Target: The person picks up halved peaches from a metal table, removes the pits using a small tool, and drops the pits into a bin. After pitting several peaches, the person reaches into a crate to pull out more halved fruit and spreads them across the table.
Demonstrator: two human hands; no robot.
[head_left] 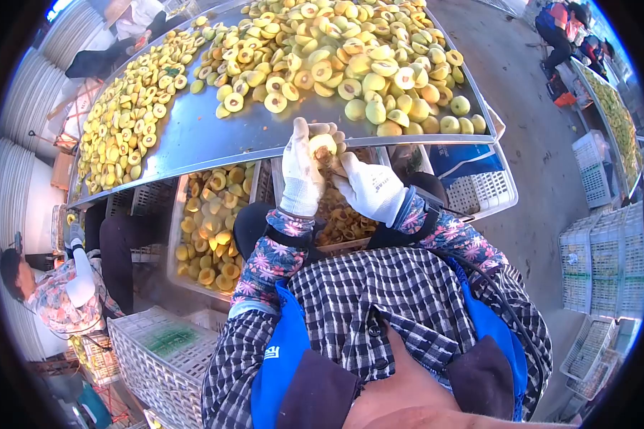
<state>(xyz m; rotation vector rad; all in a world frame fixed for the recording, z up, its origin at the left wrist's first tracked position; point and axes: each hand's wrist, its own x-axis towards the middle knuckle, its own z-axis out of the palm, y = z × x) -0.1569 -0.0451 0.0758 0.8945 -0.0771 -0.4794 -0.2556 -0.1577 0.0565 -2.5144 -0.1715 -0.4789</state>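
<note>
In front of the metal table's near edge, my left hand [300,171], in a white knit glove, is closed around a pale yellow halved peach [320,143] with a brown centre facing up. My right hand [374,189], gloved the same way, has its fingers pinched together at the lower right side of that fruit. Whatever sits between the right fingers is hidden. On the metal table [193,118] lies a large heap of yellow-green peaches [322,64], many cut in half with brown pits or hollows showing.
Under the table, left of my lap, a crate [200,288] holds hollowed halves. Brown scraps [345,218] lie below my hands. A white basket [495,182] stands at right, stacked crates [168,350] at lower left. A co-worker [57,293] sits at left; other people are farther off.
</note>
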